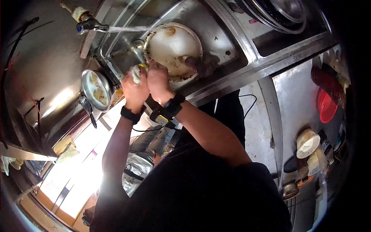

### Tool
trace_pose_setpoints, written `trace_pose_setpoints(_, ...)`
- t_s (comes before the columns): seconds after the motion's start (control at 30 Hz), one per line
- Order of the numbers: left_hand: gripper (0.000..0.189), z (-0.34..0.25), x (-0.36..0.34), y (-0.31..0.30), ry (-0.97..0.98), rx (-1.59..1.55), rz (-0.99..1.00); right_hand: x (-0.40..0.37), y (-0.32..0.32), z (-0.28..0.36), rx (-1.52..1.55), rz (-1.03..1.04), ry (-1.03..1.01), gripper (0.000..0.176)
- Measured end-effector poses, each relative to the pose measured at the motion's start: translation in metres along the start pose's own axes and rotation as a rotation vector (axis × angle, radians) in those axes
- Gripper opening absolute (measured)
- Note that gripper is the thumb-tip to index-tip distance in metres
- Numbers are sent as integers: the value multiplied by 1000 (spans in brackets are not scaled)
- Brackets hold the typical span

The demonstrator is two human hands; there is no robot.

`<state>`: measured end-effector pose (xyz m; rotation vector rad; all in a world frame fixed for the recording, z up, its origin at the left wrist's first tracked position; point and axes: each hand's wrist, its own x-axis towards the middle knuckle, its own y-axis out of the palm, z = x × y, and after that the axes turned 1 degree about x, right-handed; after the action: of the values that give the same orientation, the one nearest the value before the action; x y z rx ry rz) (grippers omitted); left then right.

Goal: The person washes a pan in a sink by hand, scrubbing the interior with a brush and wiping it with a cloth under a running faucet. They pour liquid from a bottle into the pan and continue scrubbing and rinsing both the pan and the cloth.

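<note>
My left hand (135, 89) is closed around a sponge (136, 74), pale and rough, with a bit of yellow showing beyond the fingers. My right hand (159, 83) presses against it, fingers curled over the same bundle; its fingertips are partly hidden. Both hands are at the near left edge of a metal sink (222, 36). Just beyond them, a round pan (174, 46) with dark, burnt stains on its rim lies in the sink, holding cloudy water. A stream from the tap (91, 26) runs toward the pan. A dark lump (199, 65) rests at the pan's right side.
A metal bowl (96, 92) with pale pieces inside stands left of the sink, beside a dark handle. Stacked round pans (278, 13) sit at the upper right. A red bowl (327, 105) and a cream container (308, 143) are at far right. Another person's legs (145, 143) show below.
</note>
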<state>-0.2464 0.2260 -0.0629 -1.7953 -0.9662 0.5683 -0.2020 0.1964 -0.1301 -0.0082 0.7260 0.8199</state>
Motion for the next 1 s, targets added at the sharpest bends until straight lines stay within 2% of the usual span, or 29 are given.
trace_pose_setpoints(0.03, 12, 5, -1, 2, 0, -2, -8, 6, -2, -1, 23, 94, 141, 32)
trace_pose_setpoints(0.07, 16, 13, -1, 6, -30, 83, 9, 6, 0, -8, 18, 92, 133, 32)
trace_pose_setpoints(0.13, 21, 16, 0, 10, -59, 153, 34, -2, 4, -23, -79, -47, -75, 34)
trace_pose_setpoints(0.17, 26, 13, 2, 9, -255, -33, 12, -4, 0, -17, -87, -52, -78, 34)
trace_pose_setpoints(0.2, 31, 14, 5, 6, -445, -219, -16, -2, -1, -4, 32, -4, -23, 36)
trace_pose_setpoints(0.23, 44, 21, 9, -4, -646, -273, 133, 0, -2, 9, 151, 46, 29, 38)
trace_pose_setpoints(0.27, 44, 34, 10, -2, -643, -285, 118, 3, -13, 18, 141, 54, 14, 38)
trace_pose_setpoints(0.3, 46, 47, 10, 5, -773, -622, 48, 7, -32, 25, 17, 226, -67, 38)
trace_pose_setpoints(0.33, 49, 61, 9, 10, -885, -966, -24, 10, -40, 34, -108, 397, -149, 45)
trace_pose_setpoints(0.37, 49, 37, 19, -2, -837, -1228, 50, 36, -34, 17, 236, 504, 125, 49)
trace_pose_setpoints(0.4, 49, 37, 23, 0, -823, -1243, 29, 47, -42, 8, 133, 560, -200, 49)
trace_pose_setpoints(0.47, 49, 41, 37, 11, -783, -1455, -24, 68, -43, 36, -19, 585, -431, 45)
trace_pose_setpoints(0.5, 46, 25, 46, 8, -805, -1465, -73, 82, -35, 39, -34, 598, -443, 45)
trace_pose_setpoints(0.57, 44, 21, 60, 8, -825, -1406, -55, 101, -18, 57, -6, 556, -257, 40)
trace_pose_setpoints(0.6, 42, 21, 68, 10, -853, -1334, -25, 102, -16, 70, -21, 569, -270, 40)
trace_pose_setpoints(0.63, 34, 19, 74, 14, -864, -1384, -82, 102, -15, 81, 42, 535, -144, 39)
trace_pose_setpoints(0.67, 34, 19, 79, 16, -858, -1397, -107, 101, -11, 91, 104, 500, -14, 39)
trace_pose_setpoints(0.73, 27, 19, 86, 19, -840, -1345, -136, 108, -2, 95, 96, 515, -26, 41)
trace_pose_setpoints(0.77, 22, 13, 90, 19, -813, -1341, -233, 106, -2, 96, 3, 488, -55, 41)
trace_pose_setpoints(0.83, 22, 9, 93, 16, -861, -1265, -254, 109, -5, 103, -103, 472, -91, 42)
trace_pose_setpoints(0.87, 22, 8, 93, 15, -909, -1177, -255, 116, -12, 99, -405, 513, -449, 45)
trace_pose_setpoints(0.93, 24, 14, 93, 24, -869, -1109, -275, 136, -23, 78, -997, 547, -1186, 50)
trace_pose_setpoints(0.97, 22, 11, 94, 24, -778, -1077, -248, 135, -12, 80, -326, 712, -817, 53)
trace_pose_setpoints(1.0, 21, 8, 92, 25, -694, -1042, -220, 135, -15, 84, -335, 726, -817, 53)
